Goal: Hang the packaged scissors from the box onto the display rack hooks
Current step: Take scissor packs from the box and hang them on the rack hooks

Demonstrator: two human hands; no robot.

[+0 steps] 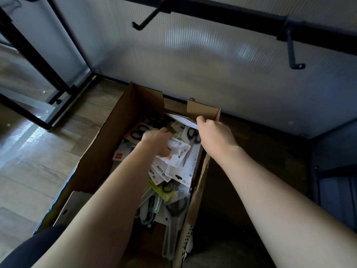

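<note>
Cardboard forms the open box (100,151) that is set on the wooden floor (38,161), just in front of the pale back panel (193,64) of the display rack. Inside the box a loose heap of packaged scissors (170,182) is seen: white and yellow-green backing cards, black loop handles, and a few pale, long-bladed pairs lying near the close end. No order can be made out in the heap; the packs are overlapped and tilted against one another.

The left hand (157,141) is lowered into the box, and a white scissors pack (176,153) with an orange mark is gripped by its curled fingers, the thumb tucked beneath the card. This pack is held just above the heap, over the middle of the box.

The right hand (214,132) is placed at the far right corner of the box, where a second white card (182,119) is pinched between its bent fingers and thumb; the card is raised beside the upright flap (202,109). Whether this card carries scissors cannot be told, since only its printed back is shown.

Above, two black hooks are fixed to the dark rail (222,13): the left hook (146,20) and the right hook (292,51)
</note>
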